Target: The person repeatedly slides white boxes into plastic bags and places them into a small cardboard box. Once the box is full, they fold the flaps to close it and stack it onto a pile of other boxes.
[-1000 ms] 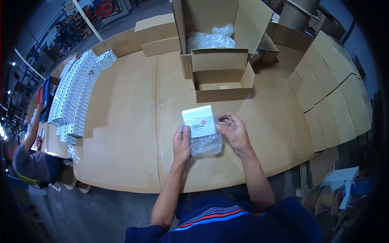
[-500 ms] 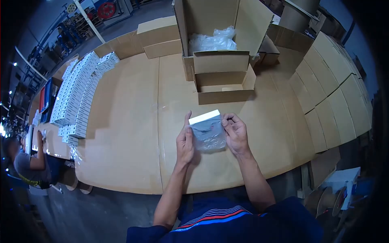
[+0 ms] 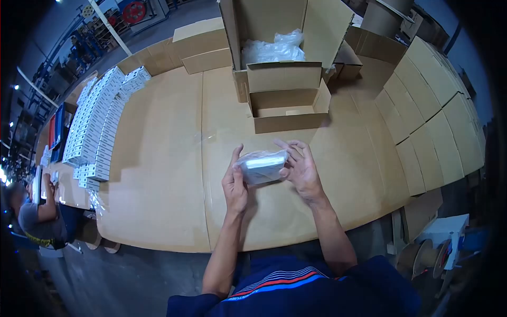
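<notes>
A small white and grey box in a clear plastic bag (image 3: 263, 168) is held above the table in front of me. My left hand (image 3: 235, 182) grips its left end, thumb on the near side and fingers behind. At the other end is my right hand (image 3: 302, 171), its fingers spread and raised, the thumb at the edge of the bag. Beyond my hands stands an open cardboard carton (image 3: 291, 124) with its back flap up; a small pale piece lies inside.
Behind the carton, a larger open box (image 3: 327, 31) holds clear plastic bags (image 3: 274, 50). Stacked white boxes (image 3: 97, 121) line the table's left side. Closed cardboard boxes (image 3: 430, 127) are piled at right. Another person (image 3: 45, 211) works at far left.
The bagged box has tipped over, and the loose plastic that hung below it now lies wrapped over it. My right hand's fingers have opened from their pinch on the bag.
</notes>
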A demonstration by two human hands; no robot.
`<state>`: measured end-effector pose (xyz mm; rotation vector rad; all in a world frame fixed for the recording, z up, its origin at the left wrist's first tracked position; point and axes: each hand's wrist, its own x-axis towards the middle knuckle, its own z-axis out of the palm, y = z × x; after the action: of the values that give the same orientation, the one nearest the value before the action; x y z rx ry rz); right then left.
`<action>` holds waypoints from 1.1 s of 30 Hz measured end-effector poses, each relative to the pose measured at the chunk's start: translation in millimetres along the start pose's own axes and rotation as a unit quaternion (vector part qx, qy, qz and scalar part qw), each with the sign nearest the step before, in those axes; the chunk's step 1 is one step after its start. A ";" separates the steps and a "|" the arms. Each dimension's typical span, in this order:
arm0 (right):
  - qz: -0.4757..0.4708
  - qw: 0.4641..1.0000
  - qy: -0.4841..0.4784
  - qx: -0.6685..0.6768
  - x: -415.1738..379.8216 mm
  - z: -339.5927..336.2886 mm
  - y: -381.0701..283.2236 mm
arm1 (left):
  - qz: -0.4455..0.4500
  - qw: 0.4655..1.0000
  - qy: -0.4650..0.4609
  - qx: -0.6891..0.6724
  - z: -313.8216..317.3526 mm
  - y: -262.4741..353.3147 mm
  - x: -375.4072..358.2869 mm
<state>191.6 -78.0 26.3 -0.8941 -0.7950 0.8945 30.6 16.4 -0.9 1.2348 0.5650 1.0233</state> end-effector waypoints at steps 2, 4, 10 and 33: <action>0.046 0.999 0.001 -0.008 -2.2 -0.6 3.7 | -0.006 1.000 -0.007 -0.023 0.8 1.5 2.5; 0.039 0.999 0.009 -0.019 -4.5 -5.9 18.0 | -0.024 0.999 -0.010 -0.036 -0.3 4.2 0.2; 0.024 0.999 0.010 -0.025 -10.1 -7.8 18.8 | -0.020 0.995 -0.073 0.058 6.2 16.8 -4.0; -0.045 0.963 -0.062 -0.259 -9.0 -18.2 -11.9 | -0.176 0.983 0.056 0.018 11.9 8.7 -4.3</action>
<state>207.2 -95.5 27.6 -1.2526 -1.2002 0.6728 35.6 6.7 9.9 1.0656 0.8590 0.7873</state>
